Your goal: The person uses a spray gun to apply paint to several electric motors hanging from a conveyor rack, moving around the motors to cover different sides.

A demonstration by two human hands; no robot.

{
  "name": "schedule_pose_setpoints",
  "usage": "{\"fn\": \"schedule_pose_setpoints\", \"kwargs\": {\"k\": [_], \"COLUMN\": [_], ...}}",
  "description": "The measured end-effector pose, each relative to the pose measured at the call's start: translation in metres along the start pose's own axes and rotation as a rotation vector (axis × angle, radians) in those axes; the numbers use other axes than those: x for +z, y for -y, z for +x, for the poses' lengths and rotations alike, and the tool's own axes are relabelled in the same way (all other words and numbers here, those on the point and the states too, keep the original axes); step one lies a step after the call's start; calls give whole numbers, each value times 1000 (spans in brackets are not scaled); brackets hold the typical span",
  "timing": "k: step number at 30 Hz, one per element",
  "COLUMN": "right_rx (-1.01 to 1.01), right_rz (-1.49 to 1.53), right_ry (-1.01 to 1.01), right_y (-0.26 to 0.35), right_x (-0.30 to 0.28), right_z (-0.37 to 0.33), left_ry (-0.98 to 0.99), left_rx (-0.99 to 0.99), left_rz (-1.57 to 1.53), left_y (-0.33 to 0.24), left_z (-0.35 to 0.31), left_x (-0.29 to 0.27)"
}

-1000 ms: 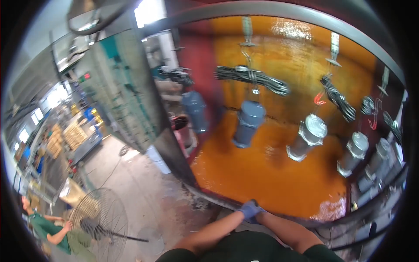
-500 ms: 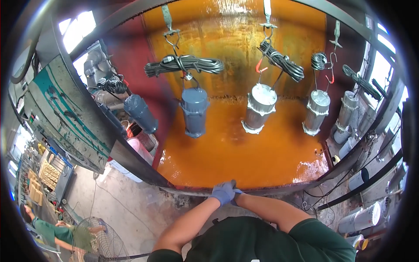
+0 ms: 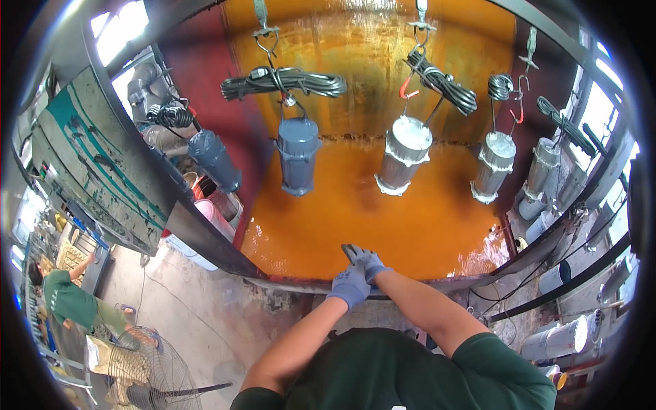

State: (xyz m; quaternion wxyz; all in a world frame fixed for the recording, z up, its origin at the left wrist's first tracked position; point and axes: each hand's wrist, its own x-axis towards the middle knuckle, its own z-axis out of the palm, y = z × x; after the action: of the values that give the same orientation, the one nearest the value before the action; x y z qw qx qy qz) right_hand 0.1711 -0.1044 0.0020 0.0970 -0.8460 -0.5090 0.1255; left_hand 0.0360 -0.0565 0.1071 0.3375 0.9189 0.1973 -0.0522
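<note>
Both my hands wear blue gloves with grey palms and meet above the near edge of a booth with a wet orange floor [image 3: 383, 232]. My left hand [image 3: 350, 283] is pressed against my right hand [image 3: 367, 262], and its fingers are partly hidden there. The right hand's fingers stretch out toward the far left. No tool shows in either hand. Beyond them hang a blue-grey cylindrical pump [image 3: 298, 158] and a bare silver pump [image 3: 404, 157], both clear of my hands. Each has a bundled black cable [image 3: 283, 83] above it on a hook.
More pumps hang at the left [image 3: 213, 160] and right [image 3: 493, 167]. A dark metal rim [image 3: 424, 290] borders the booth. A wire fan [image 3: 154, 372] and a co-worker in a green shirt [image 3: 72, 297] are at lower left. White buckets [image 3: 560, 339] stand at right.
My joined hands have risen a little over the booth edge, and the right fingers now reach out. The co-worker has moved away, up the left side. The view has shifted slightly.
</note>
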Motion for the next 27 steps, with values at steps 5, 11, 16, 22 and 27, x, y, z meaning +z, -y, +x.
{"fn": "schedule_pose_setpoints", "kwargs": {"k": [5,11,16,22,27], "right_rx": [307,209,426,538,759], "right_rz": [328,1239,1733,1377,1478], "right_ry": [-58,-72,28,-75,-24], "right_y": [28,-24,-81,-227,-232], "right_x": [4,45,47,127,119], "right_z": [25,43,-40,-124,-153], "left_ry": [-58,-501,-1122,-2006,-1856], "left_rx": [181,505,329,340,368], "left_rz": [-207,-431,-435,-484,-1189], "left_y": [30,30,122,245,318], "left_z": [10,-13,-91,-191,-198], "left_x": [20,-22,-176,-379,-464]}}
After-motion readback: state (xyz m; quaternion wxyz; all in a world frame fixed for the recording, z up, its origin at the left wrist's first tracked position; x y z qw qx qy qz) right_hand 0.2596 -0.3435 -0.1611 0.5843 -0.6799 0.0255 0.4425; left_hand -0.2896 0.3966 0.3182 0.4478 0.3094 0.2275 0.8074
